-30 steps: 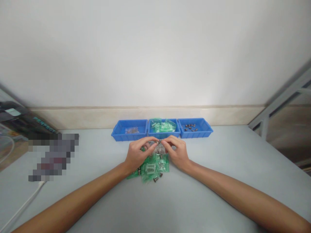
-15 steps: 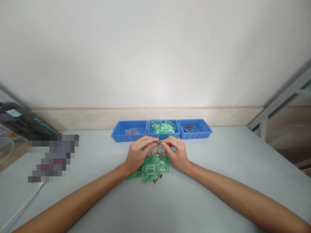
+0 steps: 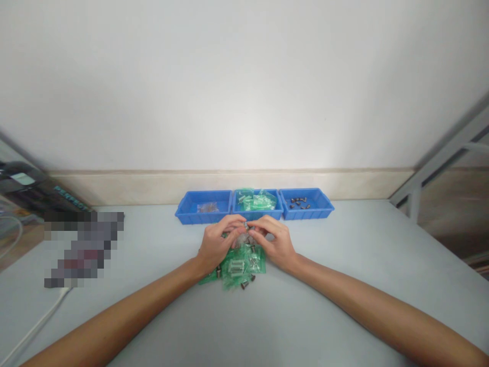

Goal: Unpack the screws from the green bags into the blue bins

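My left hand (image 3: 220, 242) and my right hand (image 3: 277, 241) meet above a pile of green-tinted plastic bags (image 3: 235, 267). Between their fingertips is a small shiny metal piece (image 3: 246, 224), too small to make out its kind. Both hands are closed in a pinch on it, thumbs and forefingers nearly touching. Under the fingers lies a clear plastic bag (image 3: 242, 239), partly hidden. Several short dark metal fasteners lie on and around the pile, one fastener (image 3: 245, 286) at its near edge.
Three blue trays stand in a row beyond my hands. The left tray (image 3: 183, 218) holds a small clear bag, the middle tray (image 3: 241, 213) green bags, the right tray (image 3: 324, 213) several dark fasteners. A blurred-out object (image 3: 86, 250) with a white cable (image 3: 36, 326) lies left.
The fingertips and the small metal piece have shifted slightly left and my right fingers have closed in towards the left ones. The bags and trays have stayed put.
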A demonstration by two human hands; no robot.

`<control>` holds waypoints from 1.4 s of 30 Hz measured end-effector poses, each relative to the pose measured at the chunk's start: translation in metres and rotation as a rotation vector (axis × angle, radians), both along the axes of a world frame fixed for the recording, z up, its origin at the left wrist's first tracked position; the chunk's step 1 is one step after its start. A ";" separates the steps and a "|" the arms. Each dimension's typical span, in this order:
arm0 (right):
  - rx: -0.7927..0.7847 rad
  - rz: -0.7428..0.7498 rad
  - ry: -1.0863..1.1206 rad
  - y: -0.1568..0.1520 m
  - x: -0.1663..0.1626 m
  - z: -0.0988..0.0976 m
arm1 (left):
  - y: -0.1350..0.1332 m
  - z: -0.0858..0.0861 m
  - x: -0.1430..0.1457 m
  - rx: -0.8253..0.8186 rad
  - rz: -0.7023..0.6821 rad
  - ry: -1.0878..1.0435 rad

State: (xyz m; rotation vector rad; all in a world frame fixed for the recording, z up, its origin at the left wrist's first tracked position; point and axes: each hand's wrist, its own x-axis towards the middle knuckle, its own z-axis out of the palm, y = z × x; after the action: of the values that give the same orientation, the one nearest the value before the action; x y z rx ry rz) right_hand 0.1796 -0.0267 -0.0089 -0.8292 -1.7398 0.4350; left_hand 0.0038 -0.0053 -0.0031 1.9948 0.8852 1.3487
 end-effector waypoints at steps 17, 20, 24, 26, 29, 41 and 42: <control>-0.013 -0.105 -0.003 0.000 -0.001 0.000 | 0.000 0.006 -0.001 0.213 0.075 0.154; -0.017 -0.100 -0.006 0.000 -0.001 0.000 | 0.000 0.006 -0.001 0.217 0.074 0.145; 0.001 -0.091 -0.012 0.001 -0.001 0.000 | -0.001 0.007 -0.001 0.220 0.065 0.132; 0.010 -0.093 -0.019 0.001 -0.001 0.000 | -0.001 0.007 -0.001 0.222 0.062 0.137; 0.015 -0.100 -0.031 0.002 -0.001 0.000 | -0.001 0.006 -0.001 0.223 0.065 0.141; 0.176 -0.059 -0.059 -0.008 0.000 0.012 | -0.006 0.011 0.000 0.109 0.061 0.135; 0.235 -0.015 -0.061 -0.014 -0.001 0.020 | -0.006 0.011 0.000 0.113 0.064 0.133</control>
State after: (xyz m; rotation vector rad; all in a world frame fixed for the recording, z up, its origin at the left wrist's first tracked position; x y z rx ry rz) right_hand 0.1784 -0.0410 0.0113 -0.6918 -1.7993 0.1916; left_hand 0.0040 -0.0112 0.0079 2.1805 0.9600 1.3394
